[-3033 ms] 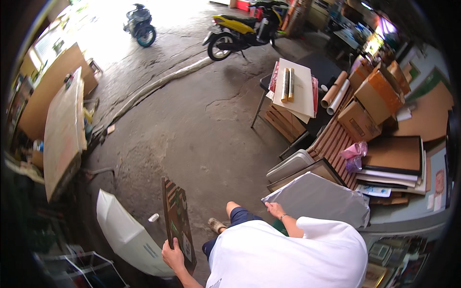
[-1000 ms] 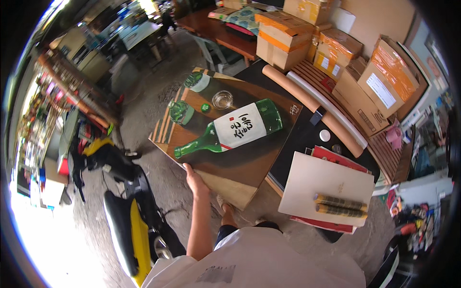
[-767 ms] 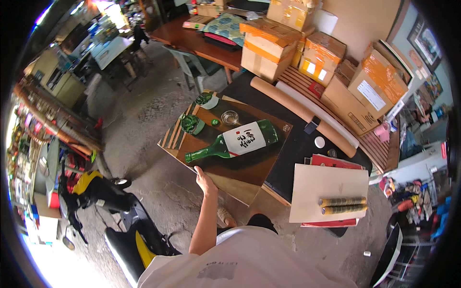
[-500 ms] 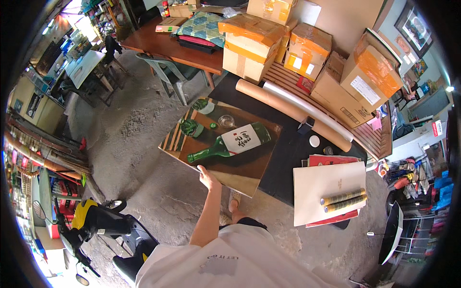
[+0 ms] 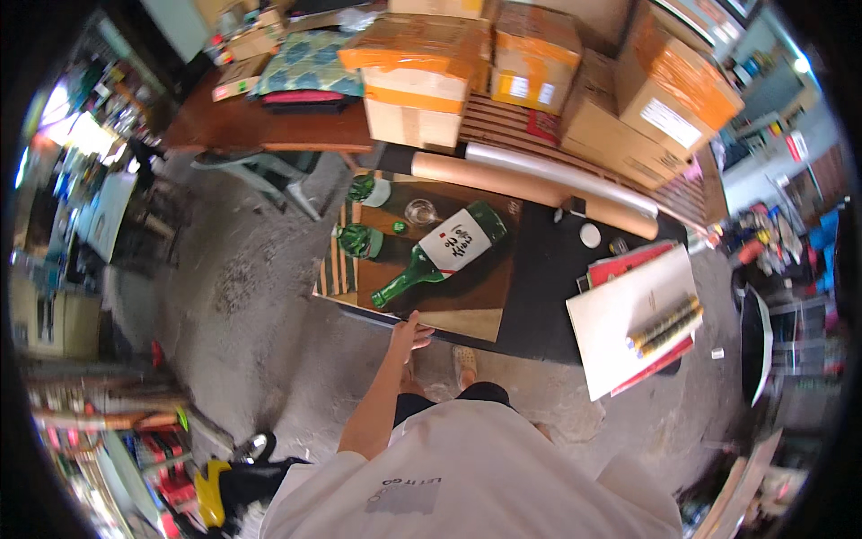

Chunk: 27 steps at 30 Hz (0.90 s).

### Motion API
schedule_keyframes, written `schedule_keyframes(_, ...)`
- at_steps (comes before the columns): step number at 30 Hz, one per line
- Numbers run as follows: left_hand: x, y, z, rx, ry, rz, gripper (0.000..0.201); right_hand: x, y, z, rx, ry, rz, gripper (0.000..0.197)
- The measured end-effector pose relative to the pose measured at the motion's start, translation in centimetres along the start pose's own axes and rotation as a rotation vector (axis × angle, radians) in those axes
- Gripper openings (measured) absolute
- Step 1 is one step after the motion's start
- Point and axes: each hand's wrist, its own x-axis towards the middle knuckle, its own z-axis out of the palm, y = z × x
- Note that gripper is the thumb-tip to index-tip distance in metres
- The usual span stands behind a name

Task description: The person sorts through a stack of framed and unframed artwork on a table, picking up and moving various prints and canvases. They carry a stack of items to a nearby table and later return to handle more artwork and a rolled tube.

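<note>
A painting (image 5: pixel 449 247) of a green bottle with a white label, green caps or cups and a small glass lies flat on a black tabletop (image 5: pixel 548 305). At its near edge is my left hand (image 5: pixel 411 332), fingers loosely apart. The fingertips touch or nearly touch the edge, and none appear wrapped round it. My right hand is not in view.
Behind the painting lie a brown cardboard tube (image 5: pixel 530 190) and a white roll (image 5: pixel 575 175). To the right, two patterned rolls (image 5: pixel 664 328) rest on a white board (image 5: pixel 628 314) over red sheets. Taped cardboard boxes (image 5: pixel 417 81) stand on a slatted bench; a chair (image 5: pixel 269 175) stands left.
The painting has turned slightly and come down flat on the tabletop. My left hand has loosened from its near edge. The whole view has swung round.
</note>
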Motion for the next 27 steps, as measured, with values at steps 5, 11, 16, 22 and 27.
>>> schedule_keyframes(5,-0.8,3.4,-4.0,0.532,-0.196,-0.266,0.062,-7.1,-3.6,8.5,0.126,0.136,0.329,0.028)
schedule_keyframes(11,0.1,4.2,-10.1,0.867,-0.420,-0.307,0.059,-14.3,-17.7,15.1,0.636,0.344,0.902,0.041)
schedule_keyframes(16,-0.3,2.7,-10.7,1.053,-0.551,-0.420,0.056,-18.1,-24.7,21.0,0.693,0.334,1.080,0.040)
schedule_keyframes(22,-3.3,1.7,-3.3,1.097,-0.667,-0.373,0.052,-17.0,-26.1,22.4,0.864,0.439,1.143,0.040)
schedule_keyframes(27,-2.7,-2.5,2.3,1.191,-0.763,-0.378,0.053,-16.9,-22.4,21.7,0.925,0.596,1.091,0.040)
